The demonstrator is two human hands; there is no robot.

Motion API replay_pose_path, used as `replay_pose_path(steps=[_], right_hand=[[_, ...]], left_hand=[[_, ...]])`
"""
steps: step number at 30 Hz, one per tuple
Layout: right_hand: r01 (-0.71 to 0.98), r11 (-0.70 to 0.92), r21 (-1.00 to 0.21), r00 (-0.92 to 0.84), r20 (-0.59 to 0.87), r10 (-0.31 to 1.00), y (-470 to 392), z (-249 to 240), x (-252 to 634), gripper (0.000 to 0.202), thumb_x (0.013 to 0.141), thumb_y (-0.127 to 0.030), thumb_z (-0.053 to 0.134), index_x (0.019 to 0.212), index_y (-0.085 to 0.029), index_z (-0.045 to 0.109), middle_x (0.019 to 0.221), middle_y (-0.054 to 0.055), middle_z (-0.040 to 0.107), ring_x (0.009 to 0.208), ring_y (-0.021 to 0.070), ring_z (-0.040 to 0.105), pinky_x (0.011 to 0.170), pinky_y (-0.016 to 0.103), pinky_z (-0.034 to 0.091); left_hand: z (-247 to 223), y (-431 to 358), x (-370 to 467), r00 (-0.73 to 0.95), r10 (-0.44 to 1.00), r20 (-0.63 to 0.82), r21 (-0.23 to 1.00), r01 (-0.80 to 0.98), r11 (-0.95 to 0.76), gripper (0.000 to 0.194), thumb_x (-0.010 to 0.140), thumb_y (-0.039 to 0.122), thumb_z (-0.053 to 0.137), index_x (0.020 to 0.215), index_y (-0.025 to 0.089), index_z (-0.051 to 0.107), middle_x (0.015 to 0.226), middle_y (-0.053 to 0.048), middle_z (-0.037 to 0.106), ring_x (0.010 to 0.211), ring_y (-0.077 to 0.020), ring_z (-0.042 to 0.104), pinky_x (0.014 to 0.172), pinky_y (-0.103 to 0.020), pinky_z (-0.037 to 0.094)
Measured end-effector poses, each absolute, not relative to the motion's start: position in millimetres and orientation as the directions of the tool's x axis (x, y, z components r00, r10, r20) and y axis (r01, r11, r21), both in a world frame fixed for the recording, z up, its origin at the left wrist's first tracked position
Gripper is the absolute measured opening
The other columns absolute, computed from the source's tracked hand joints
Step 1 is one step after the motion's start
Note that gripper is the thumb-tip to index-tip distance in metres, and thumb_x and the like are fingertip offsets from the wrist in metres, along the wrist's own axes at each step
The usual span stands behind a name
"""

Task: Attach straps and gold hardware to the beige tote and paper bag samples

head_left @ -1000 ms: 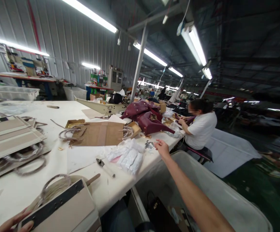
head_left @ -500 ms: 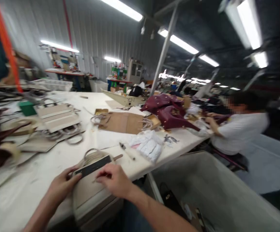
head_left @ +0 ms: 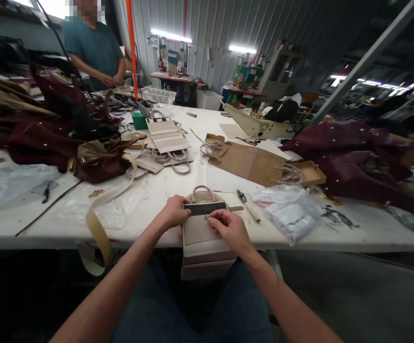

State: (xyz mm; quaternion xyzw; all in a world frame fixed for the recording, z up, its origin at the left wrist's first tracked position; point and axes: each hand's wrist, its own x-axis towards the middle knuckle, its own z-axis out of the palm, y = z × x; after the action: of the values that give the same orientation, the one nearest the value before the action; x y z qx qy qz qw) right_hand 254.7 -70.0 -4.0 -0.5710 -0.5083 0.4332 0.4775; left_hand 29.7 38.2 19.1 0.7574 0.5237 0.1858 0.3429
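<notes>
A beige handbag (head_left: 198,233) stands at the table's near edge above my lap, with a dark strip (head_left: 212,206) along its upper edge and a looped handle (head_left: 203,188) behind. My left hand (head_left: 174,212) is closed on the bag's upper left corner, its thumb at the strip. The fingers of my right hand (head_left: 230,229) are pinched together against the front panel, just below the strip. A tiny piece shows at these fingertips, too small to name. A tan strap end (head_left: 236,208) sticks out to the right of the bag.
Right of the bag lie a pen-like tool (head_left: 248,206) and a plastic bag of white pieces (head_left: 293,214). Beyond are a brown bag panel (head_left: 248,162) and maroon leather (head_left: 364,162). Stacked beige panels (head_left: 167,133) lie left. A person in a teal shirt (head_left: 94,50) stands behind.
My view has swung left, bringing the teal-shirted person into sight and losing the white-shirted one on the right. Both hands stay at the handbag, the right one still pinched near the dark strip.
</notes>
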Motion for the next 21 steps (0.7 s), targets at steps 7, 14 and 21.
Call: replay_pose_path(steps=[7,14,21], right_hand=[[0.213,-0.094,-0.972,0.090,-0.077,0.993,-54,9,271,0.040,0.084,-0.056,0.086,0.101,-0.020,0.081,0.077,0.001,0.072,0.064,0.0158,0.063,0.053,0.027,0.058],[0.512,-0.043,-0.858,0.001,-0.050,0.999,-23,25,273,0.023,0.091,-0.036,0.070,0.100,-0.021,0.083,0.071,0.001,0.074,0.053,0.0132,0.059,0.051,0.025,0.046],[0.737,0.101,-0.668,-0.043,0.102,0.994,-19,28,263,0.016,0.093,-0.021,0.068,0.093,-0.023,0.084,0.086,0.002,0.083,0.078,0.0189,0.070,0.074,0.030,0.048]], left_hand=[[17,43,31,0.406,0.906,-0.123,0.750,0.636,-0.183,0.030,0.079,0.016,0.071,0.106,0.016,0.086,0.104,-0.013,0.085,0.096,-0.0305,0.074,0.084,-0.037,0.054],[3,36,27,0.413,0.910,-0.034,0.772,0.589,-0.239,0.017,0.083,0.018,0.070,0.094,0.016,0.082,0.097,-0.009,0.082,0.096,-0.0291,0.073,0.085,-0.036,0.054],[0,35,25,0.430,0.903,-0.011,0.784,0.564,-0.259,0.016,0.083,0.018,0.068,0.094,0.018,0.080,0.101,-0.009,0.082,0.102,-0.0299,0.073,0.090,-0.037,0.054]])
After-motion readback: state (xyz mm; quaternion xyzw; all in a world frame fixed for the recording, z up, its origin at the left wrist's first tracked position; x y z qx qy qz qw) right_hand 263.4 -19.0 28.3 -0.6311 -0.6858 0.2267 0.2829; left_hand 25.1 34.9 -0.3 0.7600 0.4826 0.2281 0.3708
